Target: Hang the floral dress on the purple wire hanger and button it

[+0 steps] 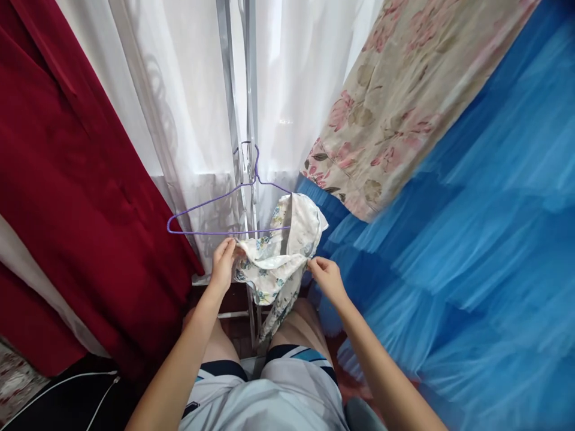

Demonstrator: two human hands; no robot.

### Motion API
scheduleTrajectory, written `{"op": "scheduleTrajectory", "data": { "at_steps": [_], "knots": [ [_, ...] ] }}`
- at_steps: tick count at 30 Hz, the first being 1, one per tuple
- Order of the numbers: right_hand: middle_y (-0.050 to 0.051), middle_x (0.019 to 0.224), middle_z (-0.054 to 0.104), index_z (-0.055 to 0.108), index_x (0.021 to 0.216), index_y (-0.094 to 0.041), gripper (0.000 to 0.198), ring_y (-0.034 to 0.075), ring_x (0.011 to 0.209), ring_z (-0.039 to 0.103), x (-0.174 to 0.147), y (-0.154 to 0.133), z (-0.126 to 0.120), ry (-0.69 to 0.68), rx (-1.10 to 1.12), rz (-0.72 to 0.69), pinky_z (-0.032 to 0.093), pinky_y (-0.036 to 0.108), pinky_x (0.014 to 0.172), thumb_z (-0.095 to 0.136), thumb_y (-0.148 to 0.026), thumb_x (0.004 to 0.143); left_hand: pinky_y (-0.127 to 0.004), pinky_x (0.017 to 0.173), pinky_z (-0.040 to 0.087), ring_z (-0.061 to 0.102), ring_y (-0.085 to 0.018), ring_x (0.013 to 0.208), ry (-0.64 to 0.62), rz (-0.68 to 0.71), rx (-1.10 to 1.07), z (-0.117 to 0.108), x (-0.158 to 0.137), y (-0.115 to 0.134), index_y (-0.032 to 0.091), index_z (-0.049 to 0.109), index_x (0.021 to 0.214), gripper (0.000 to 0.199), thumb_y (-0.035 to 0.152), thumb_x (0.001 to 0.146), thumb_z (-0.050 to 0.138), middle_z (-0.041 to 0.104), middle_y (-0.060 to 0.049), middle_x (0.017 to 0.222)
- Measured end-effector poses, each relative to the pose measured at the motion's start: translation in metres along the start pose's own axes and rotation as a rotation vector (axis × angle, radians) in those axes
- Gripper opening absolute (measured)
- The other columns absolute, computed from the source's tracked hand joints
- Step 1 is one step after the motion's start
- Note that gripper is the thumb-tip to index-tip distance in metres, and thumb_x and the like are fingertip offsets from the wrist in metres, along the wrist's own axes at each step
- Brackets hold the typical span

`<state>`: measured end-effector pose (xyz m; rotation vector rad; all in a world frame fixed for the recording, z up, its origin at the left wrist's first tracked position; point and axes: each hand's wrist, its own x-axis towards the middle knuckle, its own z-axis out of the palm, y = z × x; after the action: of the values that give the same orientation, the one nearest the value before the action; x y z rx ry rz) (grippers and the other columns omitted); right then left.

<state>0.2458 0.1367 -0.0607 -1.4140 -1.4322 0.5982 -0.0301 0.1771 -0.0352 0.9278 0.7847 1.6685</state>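
Note:
A purple hanger [211,233] hangs by its hook on a metal rack, its left end bare. A white floral garment [278,272] is draped over the hanger's right end and sags below the bar, with a strip hanging down between the knees. My left hand [223,260] is closed on the garment's left edge, just under the bar. Over on the right, my right hand [327,272] pinches the opposite edge between thumb and fingers. The cloth between the two hands is folded and gathered. The hanger's right tip is hidden inside the fabric.
Upright metal poles [228,66] stand in front of white sheer curtains [188,90]. A dark red curtain [85,179] hangs on the left. To the right are a beige floral cloth [381,114] and a blue ruffled tulle fabric [485,239]. White cables [58,379] lie at lower left.

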Motion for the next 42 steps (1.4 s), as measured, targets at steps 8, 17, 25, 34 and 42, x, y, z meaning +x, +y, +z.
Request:
{"op": "scheduleTrajectory", "data": {
  "at_steps": [8,17,25,34,42],
  "knots": [
    [0.008,0.121,0.065,0.061,0.126,-0.022,0.059,0.026,0.108,0.059,-0.042,-0.018,0.018,-0.406,0.056,-0.17,0.044,0.039,0.094,0.069,-0.023,0.068,-0.025,0.07,0.047,0.061,-0.015,0.072,-0.582,0.215,0.466,0.055,-0.053,0.05,0.016,0.066,0.091,0.024,0.039,0.093,0.057,0.065,-0.003,0.077],
    [0.001,0.09,0.064,0.061,0.104,-0.02,0.031,0.02,0.087,0.059,-0.079,-0.058,0.057,-0.534,0.723,0.241,0.047,0.031,0.08,0.071,-0.025,0.075,-0.034,0.099,0.043,0.058,-0.021,0.106,-0.877,-0.005,0.639,0.024,-0.06,0.009,0.018,0.067,0.109,0.042,0.051,0.097,0.044,0.065,-0.008,0.107],
    [0.001,0.072,0.065,0.065,0.079,-0.015,0.023,0.014,0.062,0.057,-0.054,-0.086,0.003,-0.641,0.711,0.295,0.045,0.024,0.059,0.08,-0.025,0.064,-0.025,0.063,0.044,0.052,-0.014,0.065,-1.004,-0.49,0.621,-0.052,-0.09,0.002,0.011,0.068,0.072,0.052,0.062,0.082,0.062,0.059,-0.003,0.065],
    [0.003,0.069,0.065,0.069,0.076,-0.013,0.018,0.016,0.06,0.057,-0.021,-0.11,0.002,-0.618,0.515,0.065,0.045,0.027,0.058,0.075,-0.028,0.067,-0.026,0.061,0.042,0.055,-0.017,0.066,-0.822,-0.343,0.546,-0.057,-0.096,0.057,0.014,0.07,0.08,0.035,0.05,0.077,0.072,0.063,-0.005,0.073],
    [-0.001,0.06,0.058,0.061,0.066,-0.016,0.017,0.013,0.055,0.049,0.037,-0.103,-0.02,-0.081,0.025,-0.301,0.035,0.024,0.052,0.069,-0.03,0.072,-0.034,0.089,0.038,0.056,-0.023,0.084,-0.702,0.355,1.366,-0.113,-0.024,0.118,0.023,0.068,0.083,0.024,0.036,0.092,0.051,0.064,-0.004,0.081]
  ]
}}
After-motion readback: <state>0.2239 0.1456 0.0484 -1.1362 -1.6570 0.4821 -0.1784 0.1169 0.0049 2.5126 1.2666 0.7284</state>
